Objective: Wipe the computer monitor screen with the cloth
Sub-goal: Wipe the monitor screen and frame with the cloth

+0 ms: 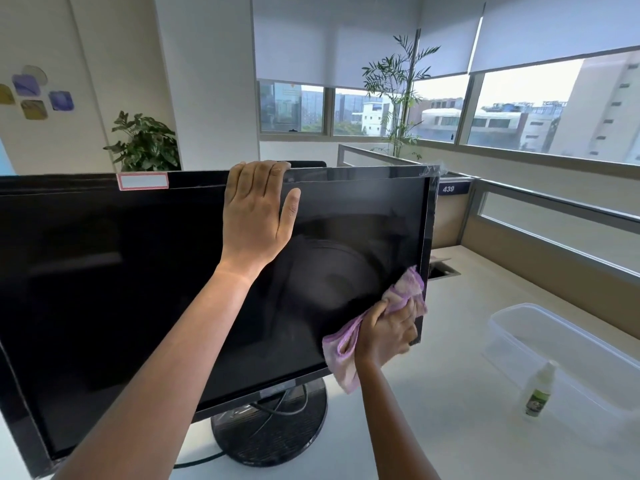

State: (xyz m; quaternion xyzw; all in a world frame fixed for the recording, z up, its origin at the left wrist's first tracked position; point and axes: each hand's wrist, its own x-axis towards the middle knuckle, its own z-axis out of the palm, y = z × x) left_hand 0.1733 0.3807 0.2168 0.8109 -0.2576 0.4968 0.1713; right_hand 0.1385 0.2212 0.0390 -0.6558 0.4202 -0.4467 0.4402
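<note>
Fingers [407, 327] of our right hand [382, 337] are curled tight round a bunched pink and purple cloth [343, 351]. They press it against the screen [138, 289] of the monitor [346, 173] at its lower right corner, close to the right bezel. One end of the cloth sticks up above these fingers against the glass; the other hangs down to their left, past the bottom bezel. Faint curved smears show on the dark glass just up and left of the cloth.

Well above and to the left, our left hand [254, 216] holds the monitor's top edge. Its fingers are bent over the bezel, and the thumb is spread out to the right across the glass. Left of that hand, a red-bordered white sticker [142, 181] sits on the top bezel.

Below the right hand's fingers and to their left, the monitor's round black stand [277, 441] rests on the pale surface [450, 427], with a dark cable [277, 410] looped over it. To the right of our cloth-holding fingers, a small spray bottle [540, 389] stands upright on the surface, just in front of a clear plastic container [571, 362].
</note>
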